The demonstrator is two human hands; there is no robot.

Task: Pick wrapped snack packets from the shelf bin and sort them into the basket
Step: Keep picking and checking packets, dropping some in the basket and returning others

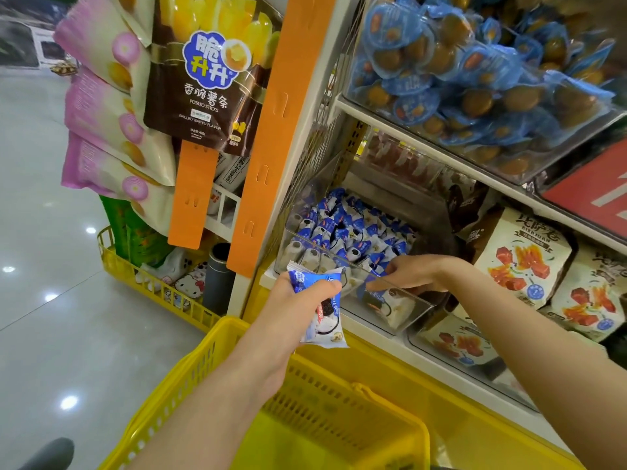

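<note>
Left hand [300, 301] is curled tight round what looks like two blue-white packets [324, 322], over the one yellow basket [203, 354] at 6 o'clock. Right hand [415, 276], at its 3 o'clock, pinches one packet [375, 295] in the clear bin [339, 256]; the pile's uncountable.

Left hand [298, 301] grips blue-white packets [327, 325] above yellow basket [203, 361]; right hand [415, 273] inside bin [412, 308].

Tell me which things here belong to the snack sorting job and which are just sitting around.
Job: left hand, held packet, right hand, clear bin, blue-white packets, yellow basket.
Just there: potato sticks bag, pink bags, blue packs on upper shelf, Hello Kitty item, white snack bags.
</note>
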